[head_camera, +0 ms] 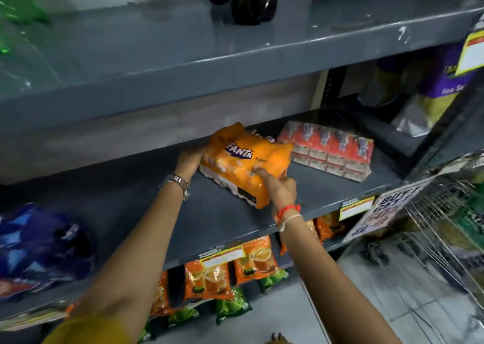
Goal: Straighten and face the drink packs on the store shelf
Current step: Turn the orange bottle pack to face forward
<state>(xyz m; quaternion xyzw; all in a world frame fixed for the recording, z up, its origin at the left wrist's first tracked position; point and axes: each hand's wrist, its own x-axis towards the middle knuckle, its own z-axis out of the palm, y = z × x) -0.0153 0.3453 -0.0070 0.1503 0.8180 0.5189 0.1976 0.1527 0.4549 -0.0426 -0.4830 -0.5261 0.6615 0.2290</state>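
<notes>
There is one view only, from a wide-angle camera on the person's head. It looks forward and down at the grey metal shelf [230,220] from close by, at arm's length. Both forearms come in from the bottom edge, and the left hand [189,158] and right hand [281,189] sit near the middle of the picture. Beyond the hands the upper shelf [183,63] fills the top, and below the right hand the floor [348,278] shows. The edges bend and blur.

Both hands, left [189,158] and right [281,186], clasp the orange Fanta pack [246,160] on the grey shelf [131,199].
</notes>
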